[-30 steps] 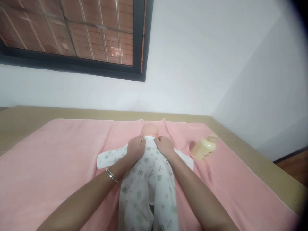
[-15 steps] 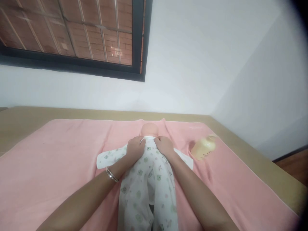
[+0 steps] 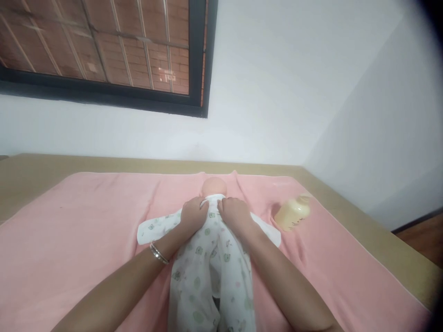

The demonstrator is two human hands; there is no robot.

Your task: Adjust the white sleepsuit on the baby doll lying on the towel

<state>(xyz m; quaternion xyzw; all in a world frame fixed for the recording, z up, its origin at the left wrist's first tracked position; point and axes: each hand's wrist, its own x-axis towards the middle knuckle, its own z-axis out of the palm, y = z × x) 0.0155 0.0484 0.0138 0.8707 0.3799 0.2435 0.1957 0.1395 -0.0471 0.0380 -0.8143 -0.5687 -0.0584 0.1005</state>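
Observation:
A baby doll (image 3: 214, 186) lies on its back on a pink towel (image 3: 79, 230), its bald head pointing away from me. It wears a white romper (image 3: 207, 267) printed with small green figures. My left hand (image 3: 194, 216), a silver bracelet on its wrist, is closed on the romper's fabric at the doll's left side of the neck. My right hand (image 3: 236, 214) is closed on the fabric just right of the neckline. The two hands nearly meet at the collar. The doll's chest is hidden under them.
A pale yellow bottle (image 3: 292, 214) lies on its side on the towel, right of the doll. The towel covers a beige surface (image 3: 374, 230) set into a corner of white walls. A dark-framed window (image 3: 104, 50) is above left. Wooden floor shows at far right.
My right hand has slid a little left toward the collar's centre, narrowing the gap between the hands. The romper's sleeves have shifted slightly.

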